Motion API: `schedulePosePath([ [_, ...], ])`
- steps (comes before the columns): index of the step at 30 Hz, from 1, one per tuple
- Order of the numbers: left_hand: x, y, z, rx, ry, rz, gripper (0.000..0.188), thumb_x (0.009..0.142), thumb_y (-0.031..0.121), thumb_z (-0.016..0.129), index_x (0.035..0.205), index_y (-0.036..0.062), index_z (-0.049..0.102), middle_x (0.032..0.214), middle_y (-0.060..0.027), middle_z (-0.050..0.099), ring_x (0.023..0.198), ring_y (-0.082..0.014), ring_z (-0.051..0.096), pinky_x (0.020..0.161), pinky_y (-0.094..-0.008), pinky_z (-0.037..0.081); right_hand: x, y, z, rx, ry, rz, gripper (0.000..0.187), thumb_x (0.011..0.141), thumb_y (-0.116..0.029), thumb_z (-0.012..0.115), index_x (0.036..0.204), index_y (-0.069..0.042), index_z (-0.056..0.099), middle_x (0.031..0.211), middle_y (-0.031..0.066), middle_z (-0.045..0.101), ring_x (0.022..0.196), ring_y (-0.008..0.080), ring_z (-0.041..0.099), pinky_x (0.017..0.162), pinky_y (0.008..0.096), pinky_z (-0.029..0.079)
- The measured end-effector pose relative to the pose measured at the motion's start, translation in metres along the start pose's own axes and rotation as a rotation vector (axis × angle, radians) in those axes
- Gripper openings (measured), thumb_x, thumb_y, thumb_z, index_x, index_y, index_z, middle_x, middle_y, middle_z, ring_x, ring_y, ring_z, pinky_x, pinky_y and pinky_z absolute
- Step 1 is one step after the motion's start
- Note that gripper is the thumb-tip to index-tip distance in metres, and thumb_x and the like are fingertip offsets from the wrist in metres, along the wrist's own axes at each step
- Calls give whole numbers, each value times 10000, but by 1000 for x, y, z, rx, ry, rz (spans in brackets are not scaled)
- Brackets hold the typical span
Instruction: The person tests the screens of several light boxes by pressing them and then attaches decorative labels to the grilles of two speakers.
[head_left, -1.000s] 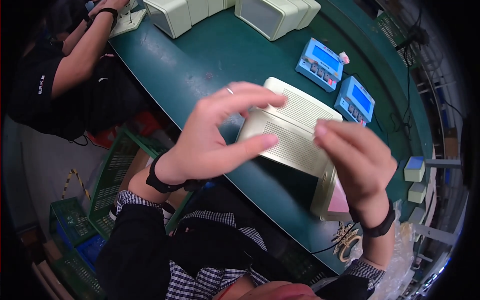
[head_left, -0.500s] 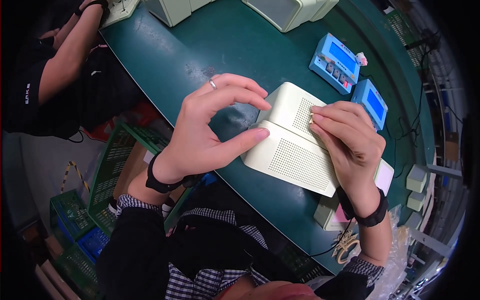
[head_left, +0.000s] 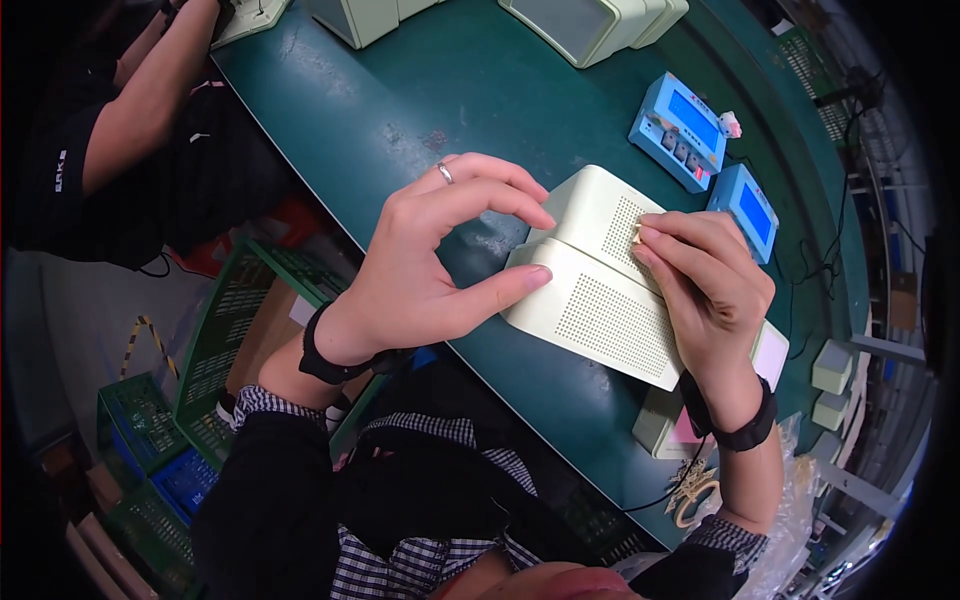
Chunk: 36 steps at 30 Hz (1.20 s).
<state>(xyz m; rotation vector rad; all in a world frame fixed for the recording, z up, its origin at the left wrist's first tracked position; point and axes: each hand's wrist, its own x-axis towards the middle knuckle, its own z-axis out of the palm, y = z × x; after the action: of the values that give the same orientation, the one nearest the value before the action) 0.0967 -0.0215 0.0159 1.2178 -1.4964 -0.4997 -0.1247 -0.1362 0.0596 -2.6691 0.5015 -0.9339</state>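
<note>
Cream casing [head_left: 610, 312]: left hand [head_left: 418, 270] curved, grip apart; right hand [head_left: 715, 285] pinching pale piece [head_left: 637, 237].

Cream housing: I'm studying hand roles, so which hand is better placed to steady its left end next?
Probably the left hand: it is open, thumb and fingertips by the left end of the cream housing, while the right hand seems to pinch a small pale piece.

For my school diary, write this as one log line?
left hand: spread by cream box | right hand: pinching small pale bit over box | nearby: two blue gadgets
</note>
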Motion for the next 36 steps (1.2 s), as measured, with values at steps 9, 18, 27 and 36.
schedulePosePath([
  [9,-3,-3,-1,-18,-11,17,305,705,106,782,994,55,697,1120,-103,664,1018,-200,608,824,-294,435,-1,-2,-1,3,0,-6,160,734,28,795,880,19,730,919,101,715,798,226,656,682,286,518],
  [18,-1,-3,-2,-5,-20,23,305,706,115,784,992,53,696,1116,-103,669,1008,-200,609,810,-292,432,-3,0,-1,23,-22,20,169,738,46,779,899,25,732,940,104,720,830,226,663,734,300,512],
  [27,13,9,-7,39,-79,57,304,715,121,778,999,53,694,1122,-93,671,1000,-190,611,806,-293,429,-2,-1,0,26,4,-21,138,732,21,789,854,17,724,911,83,720,790,241,646,688,301,539],
  [36,63,-2,18,-134,-259,-71,271,859,142,694,1106,39,655,1139,-79,660,1022,-164,608,852,-298,452,-8,-8,-11,111,-60,52,181,785,25,741,964,7,733,1016,99,693,887,238,611,766,308,515],
])
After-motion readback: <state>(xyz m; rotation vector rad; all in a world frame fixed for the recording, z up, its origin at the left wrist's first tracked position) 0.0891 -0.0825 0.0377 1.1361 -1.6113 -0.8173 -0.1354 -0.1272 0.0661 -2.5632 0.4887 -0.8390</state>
